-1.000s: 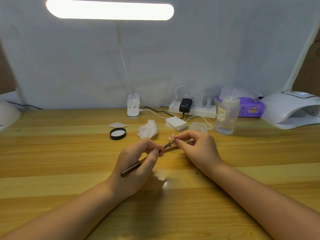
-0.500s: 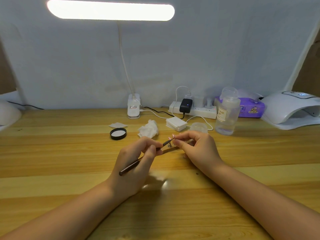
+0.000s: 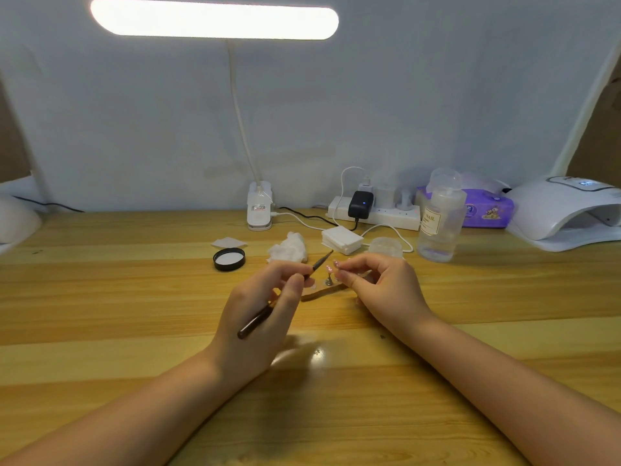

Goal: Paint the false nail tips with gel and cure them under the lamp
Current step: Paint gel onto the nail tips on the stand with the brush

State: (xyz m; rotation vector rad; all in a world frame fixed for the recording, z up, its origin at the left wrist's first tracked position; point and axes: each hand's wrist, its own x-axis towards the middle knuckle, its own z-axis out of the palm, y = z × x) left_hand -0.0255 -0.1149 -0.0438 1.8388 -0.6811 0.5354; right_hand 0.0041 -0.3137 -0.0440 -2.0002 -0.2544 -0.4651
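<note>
Head view: a glossy, honey-coloured wooden table (image 3: 134,331) is seen nearest. On it, a slim dark brush (image 3: 268,311) is gripped by the curled fingers of the left hand (image 3: 262,314), its long axis slanting up and right, bristles aimed at the pink nail tips (image 3: 331,269). These stand on small pegs on a thin wooden stick (image 3: 319,292), which is pinched by the right hand (image 3: 383,287). Beyond lie a round black lid (image 3: 229,259), crumpled tissue (image 3: 289,248), stacked white pads (image 3: 341,239) and a clear plastic bottle (image 3: 438,223). Farthest right sits the smooth white curing lamp (image 3: 564,210).
</note>
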